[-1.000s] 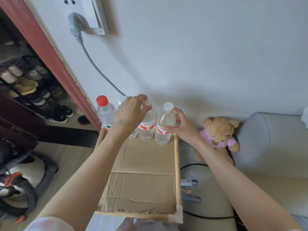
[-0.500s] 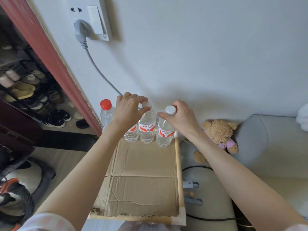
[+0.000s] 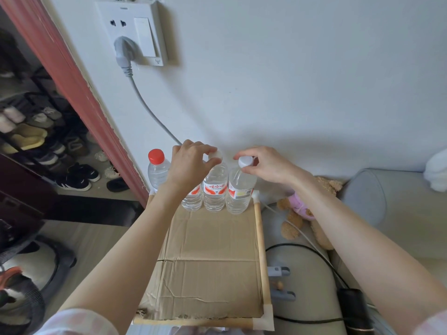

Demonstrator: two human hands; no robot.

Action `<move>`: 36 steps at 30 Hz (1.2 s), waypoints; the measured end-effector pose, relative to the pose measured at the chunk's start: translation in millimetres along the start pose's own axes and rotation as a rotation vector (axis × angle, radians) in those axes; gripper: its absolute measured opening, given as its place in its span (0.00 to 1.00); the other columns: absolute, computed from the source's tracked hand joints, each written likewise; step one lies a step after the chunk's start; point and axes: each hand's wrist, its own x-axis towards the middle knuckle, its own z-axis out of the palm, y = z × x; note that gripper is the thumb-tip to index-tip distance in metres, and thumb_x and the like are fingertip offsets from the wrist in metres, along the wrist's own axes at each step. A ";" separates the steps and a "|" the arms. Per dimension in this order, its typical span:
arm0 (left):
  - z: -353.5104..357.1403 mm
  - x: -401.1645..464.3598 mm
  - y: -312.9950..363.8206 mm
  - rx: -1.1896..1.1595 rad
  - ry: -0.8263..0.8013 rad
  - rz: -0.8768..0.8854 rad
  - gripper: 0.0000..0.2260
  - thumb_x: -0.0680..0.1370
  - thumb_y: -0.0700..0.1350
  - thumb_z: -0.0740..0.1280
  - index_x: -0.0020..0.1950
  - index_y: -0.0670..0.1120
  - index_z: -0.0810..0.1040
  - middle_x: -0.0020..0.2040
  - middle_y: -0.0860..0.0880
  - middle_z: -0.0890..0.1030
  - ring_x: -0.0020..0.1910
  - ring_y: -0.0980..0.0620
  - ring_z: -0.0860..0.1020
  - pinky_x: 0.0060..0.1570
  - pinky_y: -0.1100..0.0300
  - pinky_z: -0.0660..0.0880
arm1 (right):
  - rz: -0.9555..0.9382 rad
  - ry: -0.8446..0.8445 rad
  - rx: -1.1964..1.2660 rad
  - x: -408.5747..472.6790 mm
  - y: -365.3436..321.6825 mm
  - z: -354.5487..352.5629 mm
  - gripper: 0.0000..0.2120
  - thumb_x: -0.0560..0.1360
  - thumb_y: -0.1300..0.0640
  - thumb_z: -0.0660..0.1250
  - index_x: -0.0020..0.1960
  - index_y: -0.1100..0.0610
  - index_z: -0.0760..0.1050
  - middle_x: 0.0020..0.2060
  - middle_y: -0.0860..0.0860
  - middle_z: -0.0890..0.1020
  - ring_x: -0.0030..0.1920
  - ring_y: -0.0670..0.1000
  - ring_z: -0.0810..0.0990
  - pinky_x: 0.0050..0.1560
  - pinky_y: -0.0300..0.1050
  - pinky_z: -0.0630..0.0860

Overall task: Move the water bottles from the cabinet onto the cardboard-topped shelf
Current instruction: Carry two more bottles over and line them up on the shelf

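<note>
Several clear water bottles stand in a row at the far end of the cardboard-topped shelf (image 3: 210,262), against the wall. The leftmost has a red cap (image 3: 156,156). My left hand (image 3: 191,163) pinches the white cap of a middle bottle (image 3: 215,187) between thumb and fingers, and its wrist hides most of the bottle beside it. My right hand (image 3: 263,165) pinches the white cap of the rightmost bottle (image 3: 240,189). All the bottles stand upright, close together. The cabinet is out of view.
A wall socket (image 3: 135,32) with a grey plug and cable hangs above the bottles. A teddy bear (image 3: 304,213) lies right of the shelf on a grey sofa (image 3: 387,213). A shoe rack (image 3: 36,141) and a red door frame (image 3: 72,81) stand to the left.
My right hand rose from the side of the rightmost bottle to its cap. My left hand stayed on the middle bottle's cap. The camera moved closer and tilted up.
</note>
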 end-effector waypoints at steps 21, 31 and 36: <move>1.8 -0.3 -3.0 -0.005 0.001 -0.005 0.12 0.74 0.51 0.67 0.54 0.48 0.80 0.50 0.47 0.81 0.53 0.46 0.73 0.49 0.58 0.56 | 0.022 0.139 -0.154 0.6 -6.0 6.2 0.15 0.71 0.56 0.71 0.55 0.59 0.74 0.52 0.54 0.77 0.51 0.54 0.74 0.46 0.40 0.62; 0.1 1.1 -1.9 0.004 -0.017 0.000 0.12 0.74 0.50 0.67 0.54 0.47 0.79 0.49 0.46 0.81 0.53 0.45 0.72 0.51 0.56 0.58 | -0.047 0.146 -0.126 -1.3 0.1 5.8 0.15 0.71 0.57 0.70 0.57 0.57 0.75 0.52 0.52 0.78 0.43 0.49 0.72 0.47 0.39 0.65; -1.7 2.3 -2.6 0.005 -0.041 0.010 0.14 0.75 0.49 0.67 0.58 0.46 0.78 0.51 0.46 0.81 0.54 0.45 0.73 0.54 0.54 0.60 | 0.003 0.162 -0.075 0.0 -1.5 6.7 0.20 0.71 0.56 0.71 0.61 0.55 0.74 0.54 0.53 0.77 0.48 0.52 0.76 0.52 0.42 0.68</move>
